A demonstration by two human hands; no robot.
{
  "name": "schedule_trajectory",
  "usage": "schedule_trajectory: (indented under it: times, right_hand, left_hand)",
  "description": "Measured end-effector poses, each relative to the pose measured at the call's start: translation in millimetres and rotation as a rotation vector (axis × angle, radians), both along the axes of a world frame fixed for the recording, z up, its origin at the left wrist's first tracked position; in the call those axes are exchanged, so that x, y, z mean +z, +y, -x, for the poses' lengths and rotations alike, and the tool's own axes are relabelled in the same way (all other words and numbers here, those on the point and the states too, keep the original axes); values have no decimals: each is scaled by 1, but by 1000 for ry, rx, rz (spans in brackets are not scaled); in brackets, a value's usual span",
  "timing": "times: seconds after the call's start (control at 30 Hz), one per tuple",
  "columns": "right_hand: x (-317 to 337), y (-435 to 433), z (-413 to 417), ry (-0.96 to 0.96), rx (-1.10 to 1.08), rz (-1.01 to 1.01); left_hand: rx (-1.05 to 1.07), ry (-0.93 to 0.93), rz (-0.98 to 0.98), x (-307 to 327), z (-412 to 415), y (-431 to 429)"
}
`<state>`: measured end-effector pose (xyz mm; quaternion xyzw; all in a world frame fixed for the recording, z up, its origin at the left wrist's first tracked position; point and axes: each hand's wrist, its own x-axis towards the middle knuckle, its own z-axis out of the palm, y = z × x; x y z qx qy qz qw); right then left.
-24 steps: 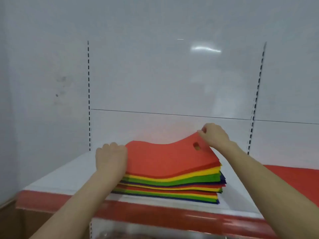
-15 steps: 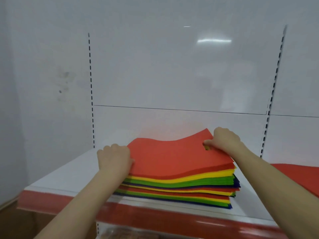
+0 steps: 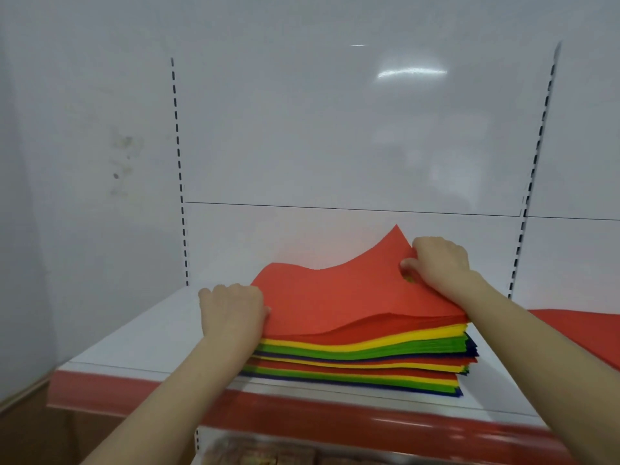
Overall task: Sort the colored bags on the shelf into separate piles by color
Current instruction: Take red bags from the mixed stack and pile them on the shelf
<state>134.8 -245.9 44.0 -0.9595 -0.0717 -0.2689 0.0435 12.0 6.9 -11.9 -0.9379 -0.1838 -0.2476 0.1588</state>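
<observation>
A stack of flat colored bags [image 3: 362,360] lies on the white shelf [image 3: 141,344], with red, yellow, green and dark blue layers showing at its front edge. The top red bag [image 3: 335,297] is bowed, its far right corner lifted. My right hand [image 3: 436,263] pinches that bag at its handle hole on the right side. My left hand [image 3: 231,313] grips the stack's left edge, fingers curled over the top red layers.
A second red pile [image 3: 577,330] lies on the shelf at the far right, partly behind my right forearm. The shelf has a red front lip [image 3: 302,414] and a white back panel with slotted uprights [image 3: 179,169]. A lower shelf shows blurred goods below.
My right hand has raised the top red bag's right side, so its far corner now peaks higher. The left hand stays on the stack's left edge. The view shifted slightly.
</observation>
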Motion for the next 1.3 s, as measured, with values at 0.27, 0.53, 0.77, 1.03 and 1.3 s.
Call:
schedule_trajectory:
  times: [0.27,0.53,0.77,1.03,1.3]
  right_hand:
    - [2,-2,3,-21,39,-209]
    - [10,-8,18,-167,73,-484]
    - [14,-28,52,-319,49,-661]
    - [3,-102,97,-377,-131,-694]
    - [-8,-223,143,-379,-319,-664]
  left_hand:
    - [-121,-202,33,-4,1,5]
    - [-242,-402,319,-5,11,20]
    - [-432,-601,410,4,18,11]
    - [-657,-593,391,17,30,-56]
    - [-757,-528,438,9,31,-175]
